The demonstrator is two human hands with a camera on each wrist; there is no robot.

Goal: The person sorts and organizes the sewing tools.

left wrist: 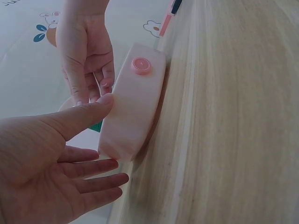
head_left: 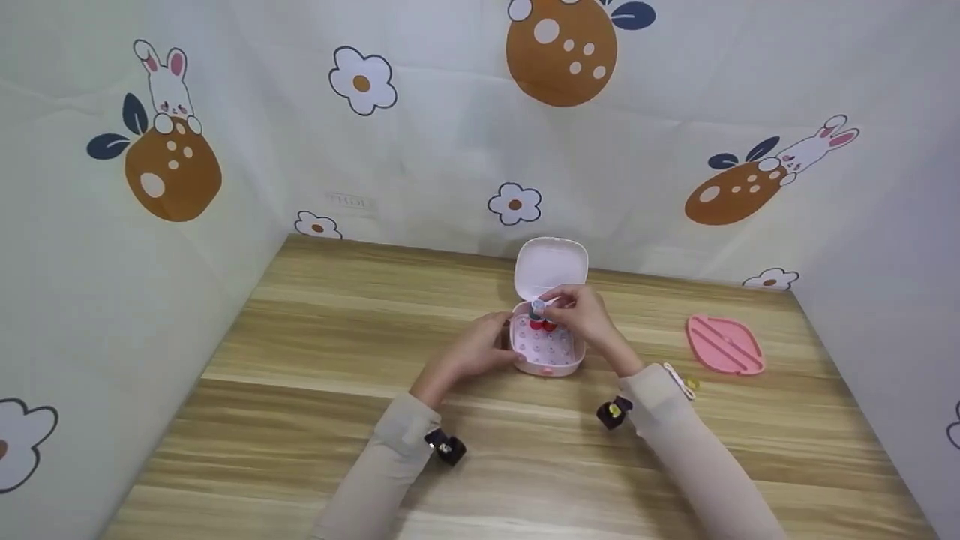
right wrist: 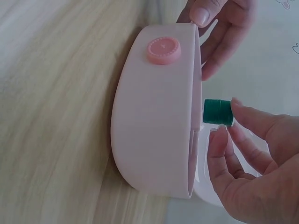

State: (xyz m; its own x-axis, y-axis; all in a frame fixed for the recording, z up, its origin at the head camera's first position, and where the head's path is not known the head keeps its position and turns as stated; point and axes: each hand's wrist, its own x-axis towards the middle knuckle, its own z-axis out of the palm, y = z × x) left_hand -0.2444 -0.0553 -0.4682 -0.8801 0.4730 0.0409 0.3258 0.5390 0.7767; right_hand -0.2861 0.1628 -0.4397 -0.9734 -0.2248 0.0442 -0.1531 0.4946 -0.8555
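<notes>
A small pale pink box (head_left: 548,368) stands on the table with its lid (head_left: 552,268) raised at the back. My left hand (head_left: 480,346) holds the box's left end, thumb at the front rim and fingers along the side. Above the opening, my right hand (head_left: 585,313) pinches a small green cylinder (right wrist: 218,112), which looks like a thread spool, between thumb and fingers. Inside, red pieces (head_left: 543,325) sit near the back of the patterned floor, partly hidden by the green spool. A round pink button (right wrist: 163,50) marks the box's front.
To the right lies a flat pink tray (head_left: 726,345) with a diagonal bar. A white strip (head_left: 681,381) and a small yellow item (head_left: 692,382) are beside the right sleeve, partly hidden. Printed cloth walls (head_left: 442,157) border the wooden table (head_left: 337,315) at the back and sides.
</notes>
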